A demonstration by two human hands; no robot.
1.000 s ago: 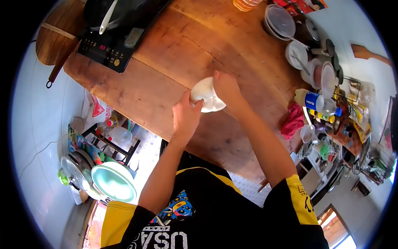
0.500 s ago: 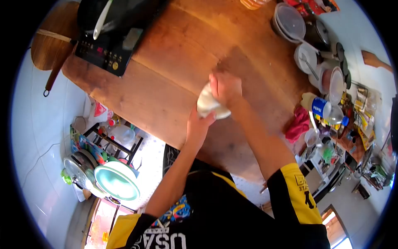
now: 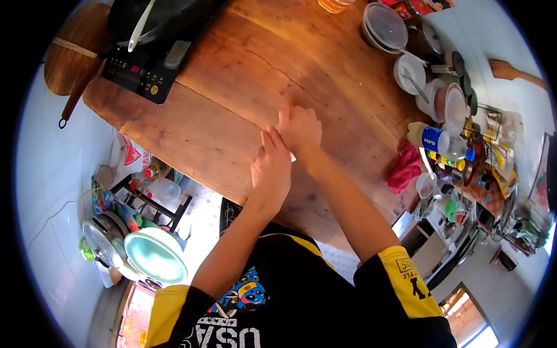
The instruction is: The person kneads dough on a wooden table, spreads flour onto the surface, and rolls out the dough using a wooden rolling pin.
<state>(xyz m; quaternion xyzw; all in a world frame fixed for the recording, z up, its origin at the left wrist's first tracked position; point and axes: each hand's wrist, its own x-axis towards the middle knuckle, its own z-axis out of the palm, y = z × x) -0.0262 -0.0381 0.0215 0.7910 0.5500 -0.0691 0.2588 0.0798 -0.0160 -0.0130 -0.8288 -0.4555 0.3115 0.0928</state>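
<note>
A lump of pale dough (image 3: pixel 293 157) lies between my two hands over the wooden table (image 3: pixel 232 139), and only small white bits of it show. My right hand (image 3: pixel 300 129) is closed over the dough, with its knuckles up and its fingers curled. Pressed close against it, my left hand (image 3: pixel 271 168) has its fingers bent over the dough's near side. Most of the dough is hidden under the fingers.
At the upper left stands an induction cooker (image 3: pixel 139 72) with a black pan and a white-handled utensil (image 3: pixel 141 26). Along the right edge are a lidded tub (image 3: pixel 386 26), a white bowl with a spoon (image 3: pixel 406 72), a Pepsi bottle (image 3: pixel 432 139) and a red cloth (image 3: pixel 405 168).
My left hand has moved up from below the dough to press over it beside my right hand. The dough, plainly visible before, is now mostly covered. The whole view has shifted slightly.
</note>
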